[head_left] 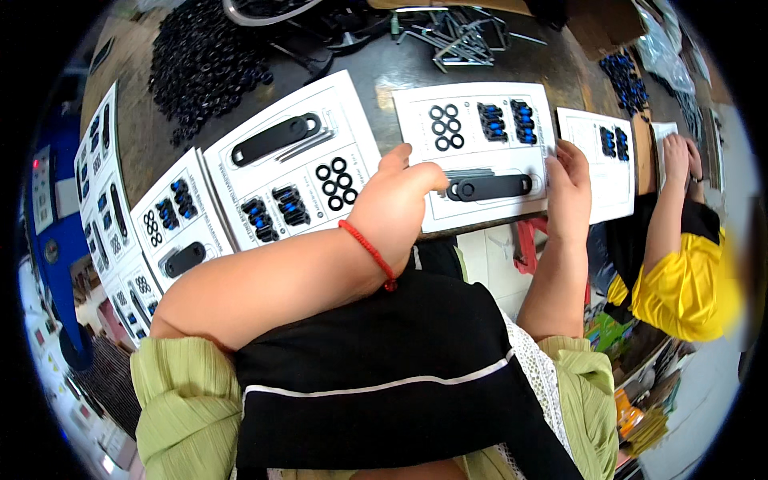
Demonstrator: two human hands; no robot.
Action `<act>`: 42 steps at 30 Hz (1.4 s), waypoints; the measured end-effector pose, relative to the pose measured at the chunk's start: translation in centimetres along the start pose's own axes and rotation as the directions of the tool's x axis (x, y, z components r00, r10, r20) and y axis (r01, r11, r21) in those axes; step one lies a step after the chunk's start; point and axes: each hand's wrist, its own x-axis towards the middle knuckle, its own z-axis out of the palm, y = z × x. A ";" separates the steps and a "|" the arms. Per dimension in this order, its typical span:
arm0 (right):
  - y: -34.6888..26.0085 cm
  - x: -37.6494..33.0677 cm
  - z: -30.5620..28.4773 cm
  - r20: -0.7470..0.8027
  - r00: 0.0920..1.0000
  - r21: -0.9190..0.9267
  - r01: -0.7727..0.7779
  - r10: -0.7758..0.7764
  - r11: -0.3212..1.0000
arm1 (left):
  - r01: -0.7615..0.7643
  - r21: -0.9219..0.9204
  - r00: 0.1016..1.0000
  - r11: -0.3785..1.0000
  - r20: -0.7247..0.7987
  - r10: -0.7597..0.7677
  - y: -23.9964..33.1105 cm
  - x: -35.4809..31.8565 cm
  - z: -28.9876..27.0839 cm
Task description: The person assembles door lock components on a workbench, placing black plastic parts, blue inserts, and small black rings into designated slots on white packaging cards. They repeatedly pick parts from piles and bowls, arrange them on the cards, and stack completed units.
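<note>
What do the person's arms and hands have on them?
The left hand has no glove, and a thin, braided red cord bracelet circles its wrist. The right hand is gloveless too, with no bracelet showing. Loose, light-green fabric sleeves stop around the elbows, leaving both forearms bare.

So the main furniture is one big dark worktop (372, 92), kinda scuffed and a bit shiny, turning brown and woody toward the left end. Below it you can spot pale floor tiles (492, 260) with joint lines, plus some pinkish-red frame (525, 246), can't really tell what it is. Over on the left there's a chunky blue machine (64, 264) with a pale control panel (44, 208) and a small red light (36, 164) glowing. Lower right is smooth greyish floor (700, 408) next to a messy orange-and-yellowish heap (636, 420). Lighting's pretty bright.
</note>
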 end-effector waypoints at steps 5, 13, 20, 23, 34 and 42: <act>-0.6 0.4 0.1 -0.008 0.992 0.023 -0.126 0.126 0.992 | 0.294 -0.286 0.949 0.912 -0.030 -0.315 2.5 0.0 0.5; 0.7 1.2 -0.5 -0.029 0.998 -0.036 -0.053 0.052 0.998 | 0.252 -0.362 0.966 0.898 0.040 -0.255 2.8 -0.4 0.4; -1.0 0.8 -0.5 -0.074 0.994 -0.101 -0.092 0.085 0.991 | 0.253 -0.317 0.964 0.914 0.158 -0.212 2.8 -0.1 -0.7; -0.7 1.2 -1.2 -0.063 0.996 -0.062 -0.068 0.064 0.996 | 0.214 -0.317 0.969 0.924 0.192 -0.158 2.8 -0.1 -1.0; -5.8 0.2 1.3 0.051 0.999 0.090 0.003 -0.008 0.996 | 0.036 -0.371 0.978 0.928 0.205 0.044 6.0 -2.5 -5.5; -8.6 -2.8 8.6 0.273 0.961 0.157 0.009 -0.052 0.988 | -0.109 -0.283 0.994 0.953 -0.037 0.103 4.7 -7.1 -12.3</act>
